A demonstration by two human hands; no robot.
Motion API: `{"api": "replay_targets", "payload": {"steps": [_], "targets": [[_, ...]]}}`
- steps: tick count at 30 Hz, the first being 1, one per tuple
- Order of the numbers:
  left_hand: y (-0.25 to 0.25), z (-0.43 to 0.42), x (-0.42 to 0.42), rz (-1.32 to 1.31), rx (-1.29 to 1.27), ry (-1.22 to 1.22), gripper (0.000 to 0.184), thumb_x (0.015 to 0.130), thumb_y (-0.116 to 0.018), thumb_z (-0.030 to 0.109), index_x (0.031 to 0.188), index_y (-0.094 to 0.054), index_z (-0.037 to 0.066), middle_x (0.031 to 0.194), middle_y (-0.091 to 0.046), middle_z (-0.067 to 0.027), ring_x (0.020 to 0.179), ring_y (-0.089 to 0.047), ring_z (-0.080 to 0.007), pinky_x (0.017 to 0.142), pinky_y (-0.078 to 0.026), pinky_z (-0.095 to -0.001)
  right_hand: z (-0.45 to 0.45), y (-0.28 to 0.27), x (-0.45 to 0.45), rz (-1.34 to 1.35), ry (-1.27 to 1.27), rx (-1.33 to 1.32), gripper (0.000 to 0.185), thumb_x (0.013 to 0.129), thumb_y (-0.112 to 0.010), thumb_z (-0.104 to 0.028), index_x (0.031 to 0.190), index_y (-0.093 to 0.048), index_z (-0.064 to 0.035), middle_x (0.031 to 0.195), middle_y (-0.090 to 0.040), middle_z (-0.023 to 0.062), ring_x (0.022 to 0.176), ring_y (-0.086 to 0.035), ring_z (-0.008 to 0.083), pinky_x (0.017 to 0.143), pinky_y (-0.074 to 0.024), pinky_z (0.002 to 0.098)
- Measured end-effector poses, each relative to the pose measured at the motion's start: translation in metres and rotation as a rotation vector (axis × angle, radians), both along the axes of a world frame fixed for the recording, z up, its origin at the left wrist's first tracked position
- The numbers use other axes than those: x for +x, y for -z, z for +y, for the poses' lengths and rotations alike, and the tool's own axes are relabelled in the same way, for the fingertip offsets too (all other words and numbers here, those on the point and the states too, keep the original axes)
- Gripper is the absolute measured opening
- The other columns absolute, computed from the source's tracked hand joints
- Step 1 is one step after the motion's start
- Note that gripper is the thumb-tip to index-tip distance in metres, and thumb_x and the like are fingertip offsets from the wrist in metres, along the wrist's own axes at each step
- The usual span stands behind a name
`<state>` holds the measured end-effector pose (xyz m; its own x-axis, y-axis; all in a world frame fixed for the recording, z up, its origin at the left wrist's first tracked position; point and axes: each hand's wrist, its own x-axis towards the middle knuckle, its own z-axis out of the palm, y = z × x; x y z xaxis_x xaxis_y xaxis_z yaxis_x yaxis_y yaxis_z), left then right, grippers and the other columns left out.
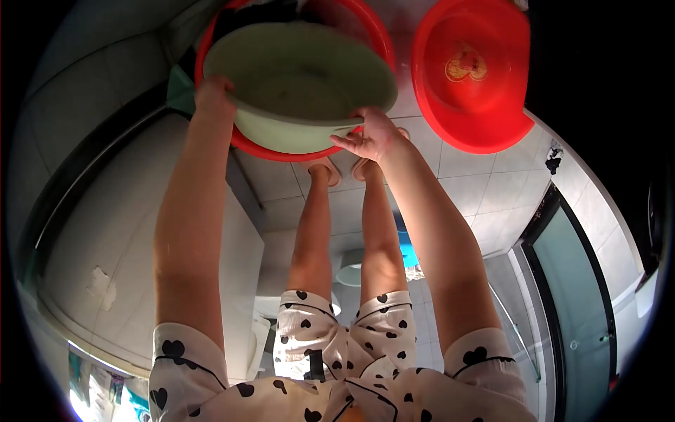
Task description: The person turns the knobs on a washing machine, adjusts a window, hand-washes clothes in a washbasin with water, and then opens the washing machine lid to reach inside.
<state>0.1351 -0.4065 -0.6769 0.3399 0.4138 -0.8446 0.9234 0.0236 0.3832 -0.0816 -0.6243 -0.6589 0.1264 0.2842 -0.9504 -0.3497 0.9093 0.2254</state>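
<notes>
A pale green basin (pixel 302 77) is held tilted between my two hands, over a larger red basin (pixel 278 153). My left hand (pixel 214 97) grips its left rim. At the lower right, my right hand (pixel 369 135) holds the rim, with some fingers below it and the thumb side near the edge. Inside, the green basin shows no clear contents. Dark material (pixel 256 17), perhaps cloth, lies in the red basin behind it.
Another red basin (pixel 485 105) with a gold heart pattern stands on the tiled floor (pixel 457 165) at the right. A pale cabinet or counter (pixel 140 232) is on the left. A framed glass door (pixel 573 281) is at the lower right. Slippered feet stand below the basins.
</notes>
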Motion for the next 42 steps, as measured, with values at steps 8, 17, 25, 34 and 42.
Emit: {"api": "replay_targets", "payload": {"steps": [8, 17, 25, 34, 42], "targets": [[-0.052, 0.014, -0.056, 0.158, -0.072, 0.195, 0.049, 0.069, -0.053, -0.002, 0.117, -0.048, 0.005, 0.116, -0.051, -0.0125, 0.105, -0.050, -0.0255, 0.083, -0.045, -0.0385, 0.026, 0.004, -0.058, -0.194, 0.007, -0.106, 0.021, 0.086, -0.050, -0.009, 0.103, -0.047, 0.0019, 0.105, -0.053, 0.0132, 0.095, -0.058, 0.0242, 0.087, -0.0535, 0.0392], [-0.189, 0.067, -0.197, -0.325, -0.238, 0.125, 0.052, 0.077, -0.054, -0.004, 0.127, -0.044, 0.006, 0.121, -0.052, -0.0059, 0.113, -0.049, -0.0197, 0.096, -0.038, -0.0323, 0.028, -0.138, -0.098, -0.256, -0.217, -0.110, 0.042, 0.083, -0.060, -0.007, 0.122, -0.045, -0.0091, 0.110, -0.057, 0.0041, 0.095, -0.059, 0.0160, 0.078, -0.0506, 0.0322], [-0.199, 0.044, -0.171, -0.583, 0.280, 0.480, 0.061, 0.079, -0.061, 0.007, 0.135, -0.036, 0.003, 0.134, -0.039, -0.0155, 0.124, -0.038, -0.0302, 0.102, -0.031, -0.0426, 0.034, -0.215, -0.074, -0.326, -0.230, -0.601, 0.047, 0.081, -0.056, -0.001, 0.125, -0.040, 0.0026, 0.116, -0.054, 0.0130, 0.105, -0.057, 0.0242, 0.084, -0.0509, 0.0387], [-0.153, -0.041, -0.124, -0.640, 0.577, 1.356, 0.064, 0.087, -0.053, 0.035, 0.138, -0.030, 0.004, 0.141, -0.029, -0.0194, 0.132, -0.025, -0.0356, 0.107, -0.026, -0.0464, 0.018, -0.275, -0.084, -0.163, -0.160, -0.638, 0.035, 0.077, -0.058, -0.001, 0.111, -0.050, 0.0008, 0.102, -0.057, 0.0064, 0.091, -0.057, 0.0166, 0.075, -0.0499, 0.0330], [-0.157, -0.121, -0.103, -1.059, 0.691, 1.368, 0.058, 0.088, -0.046, 0.030, 0.135, -0.032, -0.002, 0.137, -0.034, -0.0200, 0.126, -0.030, -0.0341, 0.108, -0.022, -0.0464, 0.050, -0.302, -0.120, -0.210, -0.232, -0.606, 0.032, 0.081, -0.059, 0.000, 0.112, -0.050, 0.0009, 0.101, -0.055, 0.0037, 0.090, -0.053, 0.0109, 0.077, -0.0432, 0.0254]]}}
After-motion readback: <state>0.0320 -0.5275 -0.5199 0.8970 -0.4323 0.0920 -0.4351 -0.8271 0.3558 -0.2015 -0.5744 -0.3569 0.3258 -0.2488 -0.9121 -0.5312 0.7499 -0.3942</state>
